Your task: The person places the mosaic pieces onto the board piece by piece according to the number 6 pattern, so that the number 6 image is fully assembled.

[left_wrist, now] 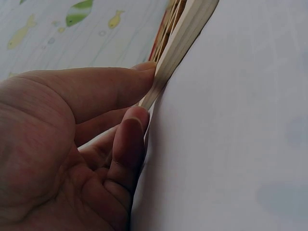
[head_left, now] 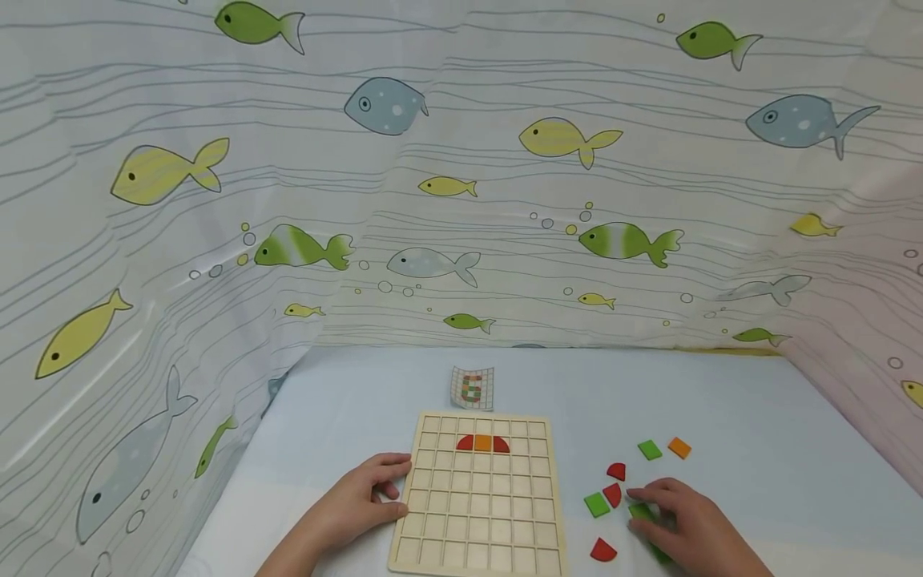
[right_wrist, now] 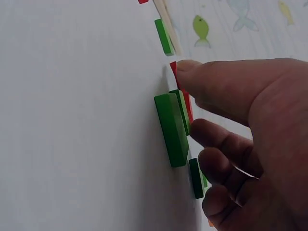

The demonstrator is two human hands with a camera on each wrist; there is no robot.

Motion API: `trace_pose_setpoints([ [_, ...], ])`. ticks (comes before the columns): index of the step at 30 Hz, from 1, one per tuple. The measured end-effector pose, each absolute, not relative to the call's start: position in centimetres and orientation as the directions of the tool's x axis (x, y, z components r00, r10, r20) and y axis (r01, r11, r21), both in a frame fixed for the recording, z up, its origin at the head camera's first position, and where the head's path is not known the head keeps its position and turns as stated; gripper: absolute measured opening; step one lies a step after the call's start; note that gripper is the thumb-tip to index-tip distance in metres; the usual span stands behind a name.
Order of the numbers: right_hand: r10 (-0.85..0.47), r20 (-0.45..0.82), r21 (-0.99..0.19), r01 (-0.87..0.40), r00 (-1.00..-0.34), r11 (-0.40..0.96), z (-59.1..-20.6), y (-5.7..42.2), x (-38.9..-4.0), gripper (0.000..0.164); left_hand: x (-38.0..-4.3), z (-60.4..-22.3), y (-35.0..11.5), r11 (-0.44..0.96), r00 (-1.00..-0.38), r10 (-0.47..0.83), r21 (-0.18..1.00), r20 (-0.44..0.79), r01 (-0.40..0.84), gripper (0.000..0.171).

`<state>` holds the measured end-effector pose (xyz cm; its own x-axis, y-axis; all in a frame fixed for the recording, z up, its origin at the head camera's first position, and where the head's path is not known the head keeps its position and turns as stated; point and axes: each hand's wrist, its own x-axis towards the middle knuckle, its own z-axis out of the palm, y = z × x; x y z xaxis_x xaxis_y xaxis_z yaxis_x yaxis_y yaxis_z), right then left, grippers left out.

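Note:
A light wooden grid board (head_left: 472,506) lies in front of me. Two red quarter-round tiles (head_left: 465,443) flank an orange square tile (head_left: 483,443) near its top. Along the board's left edge rests my left hand (head_left: 353,501), thumb and forefinger touching it at separate spots; its wooden side (left_wrist: 180,43) shows in the left wrist view. My right hand (head_left: 681,517) hovers over loose tiles, thumb and fingers apart around a green square tile (head_left: 640,511). In the right wrist view, a nearer green tile (right_wrist: 171,130) stands clear of the fingers. Another green tile is partly hidden under the hand.
Right of the board lie loose red quarter-round tiles (head_left: 602,550), green square tiles (head_left: 597,504) and a loose orange tile (head_left: 679,447). Behind the board is a small pattern card (head_left: 472,389). A fish-printed curtain (head_left: 497,224) surrounds the pale table (head_left: 577,385).

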<state>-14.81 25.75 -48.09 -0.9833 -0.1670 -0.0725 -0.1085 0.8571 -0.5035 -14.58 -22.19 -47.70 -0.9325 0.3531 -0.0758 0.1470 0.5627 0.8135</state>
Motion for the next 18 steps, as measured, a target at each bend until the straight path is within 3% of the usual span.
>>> trace_pose_setpoints([
  [8, -0.261, 0.013, -0.435, -0.241, -0.965, 0.868, -48.56, 26.38, -14.74, 0.033, -14.63, -47.79, -22.20, 0.560, -0.933, 0.350, 0.817, -0.080, 0.140, 0.066],
  [18, -0.259, -0.014, -0.436, -0.227, -0.966, 0.871, -48.05, 26.12, -14.73, 0.026, -14.75, -47.79, -22.08, 0.564, -0.936, 0.338, 0.817, -0.096, 0.119, 0.066],
])
